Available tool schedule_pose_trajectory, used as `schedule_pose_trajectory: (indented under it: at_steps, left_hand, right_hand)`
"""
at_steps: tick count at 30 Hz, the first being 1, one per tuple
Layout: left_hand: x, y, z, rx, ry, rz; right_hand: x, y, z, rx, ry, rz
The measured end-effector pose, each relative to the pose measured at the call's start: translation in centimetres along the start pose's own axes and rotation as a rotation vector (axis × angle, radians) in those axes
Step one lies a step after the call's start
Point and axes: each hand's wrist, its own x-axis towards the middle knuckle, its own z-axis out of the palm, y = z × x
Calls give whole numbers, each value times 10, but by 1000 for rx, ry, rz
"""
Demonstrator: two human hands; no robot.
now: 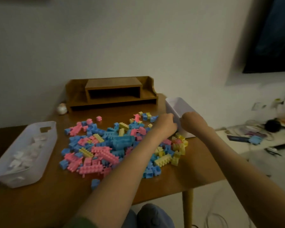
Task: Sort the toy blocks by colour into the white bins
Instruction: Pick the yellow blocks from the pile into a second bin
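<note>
Closest to me are my knees [153, 216] in blue cloth, under the worktop's [48, 203] near edge, and both bare forearms reach away over the wood. A lone blue block [95, 183] sits just short of the main heap.

The blocks [115, 145] lie in a loose, mixed pile across the middle of the worktop: studded plastic bricks in pastel pink, blue and yellow, short and long, some stacked, some tipped on their sides. My left forearm crosses the pile's right part and covers what lies beneath it.

At the left edge stands the left bin [46, 155], long and translucent white with a handle slot in its far end. It holds white blocks [26, 153], too pale and blurred for me to count.

Farther on, at the right edge, the right bin [179, 104] sits at an angle, with yellow blocks just beside its near end. My right hand [190, 120] is curled over its near rim, gripping it. My left hand [167, 122] is bunched against the bin's left wall, but its fingers are hidden and smeared, so I cannot tell whether it grips. The bin's inside is mostly out of my sight.

Behind stands a wooden shelf unit [112, 92] against the wall, with a small round object [62, 108] at its left.
</note>
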Motion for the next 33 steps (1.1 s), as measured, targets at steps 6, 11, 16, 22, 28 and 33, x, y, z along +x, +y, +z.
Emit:
schedule_pose_trajectory:
  at_steps: [6, 11, 16, 22, 28, 33]
  left_hand:
    - [0, 19, 33, -42, -272, 53]
    - [11, 8, 24, -197, -306, 25]
    - [9, 2, 25, -343, -310, 3]
    - [6, 8, 25, -231, -283, 22]
    - [2, 15, 21, -54, -282, 83]
    - [3, 16, 16, -8, -267, 41]
  right_hand:
    - [-9, 14, 9, -27, 204, -154]
    - [-1, 12, 8, 43, 232, -101]
    - [-1, 13, 12, 152, 327, -81]
    - [9, 15, 10, 122, 282, -41]
    - [11, 4, 4, 166, 304, 57]
    - [0, 7, 4, 86, 741, -196]
